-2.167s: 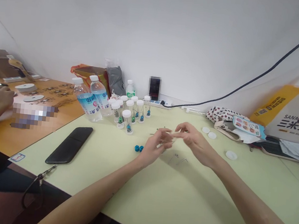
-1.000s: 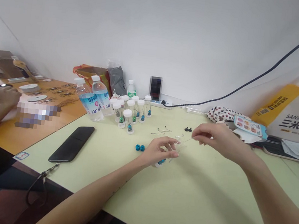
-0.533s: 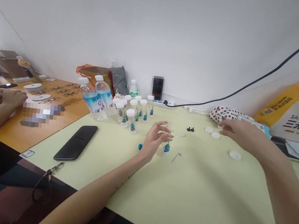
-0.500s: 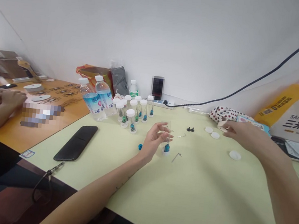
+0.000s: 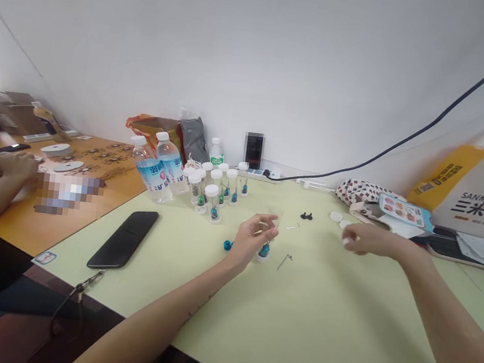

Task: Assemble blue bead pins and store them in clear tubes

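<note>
Holding a clear vial (image 5: 271,229) upright, left hand (image 5: 251,241) curled around it; right hand (image 5: 370,240) pinching a white cap (image 5: 346,240).

The bare left forearm (image 5: 150,328) carries a small dark tattoo (image 5: 198,311).

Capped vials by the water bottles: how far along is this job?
Done-looking: a cluster of capped clear vials, each with a pin and coloured bead. In hand: the left hand steadies an open vial with a blue bead, while the right hand pinches what seems a white cap. Left: a loose blue bead, bent pin, black pieces.
</note>
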Motion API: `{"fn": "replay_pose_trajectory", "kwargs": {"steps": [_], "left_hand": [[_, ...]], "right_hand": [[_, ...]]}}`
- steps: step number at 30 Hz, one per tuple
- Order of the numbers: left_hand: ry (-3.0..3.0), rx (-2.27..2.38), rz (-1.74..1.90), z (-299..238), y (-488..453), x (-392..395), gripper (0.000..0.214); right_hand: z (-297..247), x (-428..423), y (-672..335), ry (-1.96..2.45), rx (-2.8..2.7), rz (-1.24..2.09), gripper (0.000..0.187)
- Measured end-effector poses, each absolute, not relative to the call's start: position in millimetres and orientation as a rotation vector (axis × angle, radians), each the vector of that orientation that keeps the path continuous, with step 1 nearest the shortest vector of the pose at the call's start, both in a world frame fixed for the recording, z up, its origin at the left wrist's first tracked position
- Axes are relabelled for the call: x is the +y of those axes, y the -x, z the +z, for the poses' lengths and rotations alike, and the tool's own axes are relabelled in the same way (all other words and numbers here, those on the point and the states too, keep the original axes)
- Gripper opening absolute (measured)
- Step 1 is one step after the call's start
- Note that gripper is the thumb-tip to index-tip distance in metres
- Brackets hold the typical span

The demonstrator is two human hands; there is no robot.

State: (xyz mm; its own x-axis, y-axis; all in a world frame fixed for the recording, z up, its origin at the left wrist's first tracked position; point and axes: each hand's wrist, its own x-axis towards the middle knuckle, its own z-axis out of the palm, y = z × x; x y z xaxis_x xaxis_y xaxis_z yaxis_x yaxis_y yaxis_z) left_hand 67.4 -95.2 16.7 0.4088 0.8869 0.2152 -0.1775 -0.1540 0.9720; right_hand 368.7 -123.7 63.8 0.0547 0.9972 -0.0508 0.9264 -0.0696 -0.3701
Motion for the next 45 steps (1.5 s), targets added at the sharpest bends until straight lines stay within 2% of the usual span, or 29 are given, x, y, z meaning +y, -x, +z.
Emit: {"fn": "replay_pose_trajectory", "kwargs": {"steps": [1, 4, 11, 18, 22, 25, 32, 35, 40, 45], "left_hand": [[-1.447, 0.681, 1.053, 16.3, -68.1, -96.0, 0.039], [-1.506, 0.632, 0.977, 14.0, -71.2, -98.7, 0.039], [-1.543, 0.603, 0.872, 8.1, -72.5, -98.5, 0.039], [-1.527, 0.532, 0.883, 13.1, -71.8, -100.2, 0.031], [-1.571, 0.451, 0.866, 12.1, -74.2, -103.1, 0.035], [-1.608, 0.433, 0.817, 11.0, -73.9, -103.4, 0.036], [-1.674, 0.435, 0.811, 5.6, -74.7, -108.3, 0.04], [-1.653, 0.395, 0.807, 4.8, -74.6, -111.9, 0.036], [-1.65, 0.354, 0.814, 3.2, -70.2, -113.4, 0.032], [-1.548, 0.358, 0.858, -6.5, -73.2, -114.6, 0.041]], "right_hand": [[69.9, -124.5, -356.3, 2.018, -2.035, 0.493, 0.008], [85.2, -131.8, -315.9, 1.759, -2.213, 0.566, 0.026], [89.1, -149.4, -267.6, 1.517, -2.181, 0.529, 0.039], [93.5, -147.4, -265.7, 1.522, -2.174, 0.373, 0.027], [92.3, -147.9, -258.5, 1.485, -2.183, 0.434, 0.024], [88.9, -149.4, -249.9, 1.39, -2.221, 0.424, 0.025], [70.6, -151.2, -226.4, 1.315, -2.364, 0.0, 0.035], [66.6, -151.8, -221.8, 1.263, -2.376, -0.084, 0.038], [67.7, -155.7, -219.4, 1.244, -2.354, 0.051, 0.043], [69.8, -158.4, -218.7, 1.192, -2.35, 0.245, 0.045]]}}
